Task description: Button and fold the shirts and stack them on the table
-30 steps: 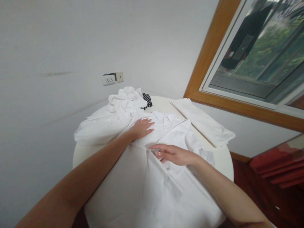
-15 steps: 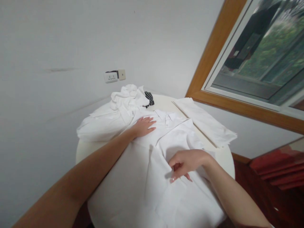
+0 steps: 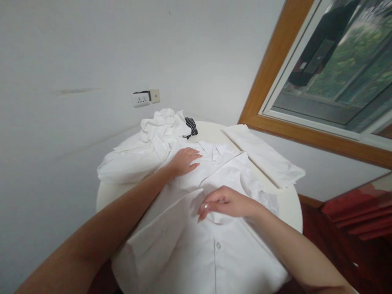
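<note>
A white button-up shirt (image 3: 220, 253) lies spread over the round table, its collar at the far end and a button showing on its lower front. My left hand (image 3: 184, 161) rests flat on its upper part near the collar, fingers stretched out. Over the middle of the shirt is my right hand (image 3: 225, 202), fingers bent and pinched together at the cloth. The fingertips' exact hold is partly hidden. A loose fold of the shirt runs from beside those fingers toward the lower left.
A pile of white clothes (image 3: 131, 159) with a black striped piece (image 3: 191, 127) sits at the table's far left. Folded white cloth (image 3: 265, 153) lies along the right side of the white table (image 3: 290, 208). Behind are a wall socket (image 3: 141, 99) and a wood-framed window (image 3: 306, 126).
My right hand has moved left and slightly up, and a fold of the shirt has shifted left, uncovering a button on the front. My left hand stays on the upper shirt.
</note>
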`<action>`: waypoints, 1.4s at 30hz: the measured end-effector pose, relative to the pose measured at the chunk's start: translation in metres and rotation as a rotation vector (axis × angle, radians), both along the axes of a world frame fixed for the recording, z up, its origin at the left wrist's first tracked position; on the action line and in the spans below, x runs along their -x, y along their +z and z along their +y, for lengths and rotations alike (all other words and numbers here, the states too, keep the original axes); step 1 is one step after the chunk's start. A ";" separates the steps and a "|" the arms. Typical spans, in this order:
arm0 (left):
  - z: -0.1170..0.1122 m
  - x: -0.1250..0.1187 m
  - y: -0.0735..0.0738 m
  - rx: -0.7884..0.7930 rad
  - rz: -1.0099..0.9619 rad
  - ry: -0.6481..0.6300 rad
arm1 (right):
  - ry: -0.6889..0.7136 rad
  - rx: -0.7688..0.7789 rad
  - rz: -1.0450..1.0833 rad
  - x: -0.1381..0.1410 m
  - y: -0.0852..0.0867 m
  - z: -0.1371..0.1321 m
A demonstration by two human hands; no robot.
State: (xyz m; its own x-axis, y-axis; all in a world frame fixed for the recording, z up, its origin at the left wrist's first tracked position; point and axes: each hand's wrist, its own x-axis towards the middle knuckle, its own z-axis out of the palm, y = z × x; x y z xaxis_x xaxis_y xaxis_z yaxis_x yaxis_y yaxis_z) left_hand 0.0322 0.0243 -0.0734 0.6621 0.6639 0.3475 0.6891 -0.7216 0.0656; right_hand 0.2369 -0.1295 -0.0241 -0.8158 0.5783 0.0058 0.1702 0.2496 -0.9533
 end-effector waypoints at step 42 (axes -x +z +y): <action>-0.138 0.098 0.026 0.365 0.201 0.252 | -1.276 -0.642 -1.313 -0.123 -0.042 0.083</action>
State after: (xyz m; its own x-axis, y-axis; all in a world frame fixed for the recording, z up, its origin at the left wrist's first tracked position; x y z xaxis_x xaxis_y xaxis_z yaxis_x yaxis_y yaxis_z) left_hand -0.0655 -0.1132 -0.0471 0.4955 0.8668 -0.0559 0.8643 -0.4856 0.1308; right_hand 0.3599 -0.0461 -0.0660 0.3457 0.9024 0.2573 0.9250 -0.3738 0.0680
